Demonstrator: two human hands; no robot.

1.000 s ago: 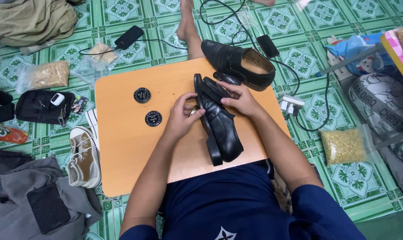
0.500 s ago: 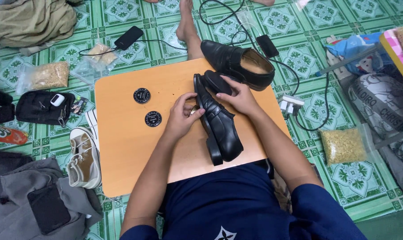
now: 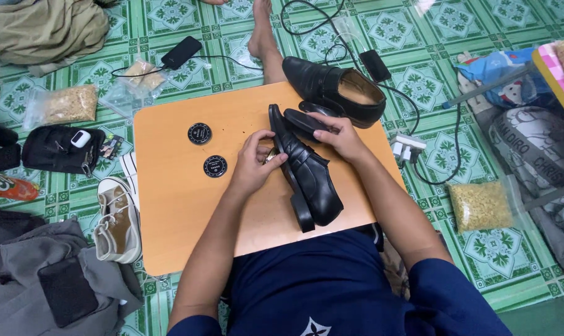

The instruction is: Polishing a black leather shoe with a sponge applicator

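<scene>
**Operator:** Black leather shoe (image 3: 310, 177): where does it sit?

**Guide:** It lies tilted on its side on the near right part of the wooden board (image 3: 170, 205), heel toward you, toe pointing away. Your left hand (image 3: 254, 165) closes against the sole edge near the middle, thumb and fingers curled onto it. A small pale item shows at the fingertips; its kind cannot be told.

**Operator:** And the right hand?

**Guide:** Your right hand (image 3: 341, 140) rests on the toe end, fingers closed around a dark oval brush (image 3: 304, 119) lying against the shoe.

**Operator:** Surroundings?

**Guide:** The second black shoe (image 3: 335, 90) stands upright at the far edge of the board, just beyond your right hand. Two round black tins (image 3: 207, 149) sit left of your left hand, apart from it. A pale sneaker (image 3: 117, 218) lies on the green tiled floor (image 3: 419, 81) beside the board's left edge.
</scene>
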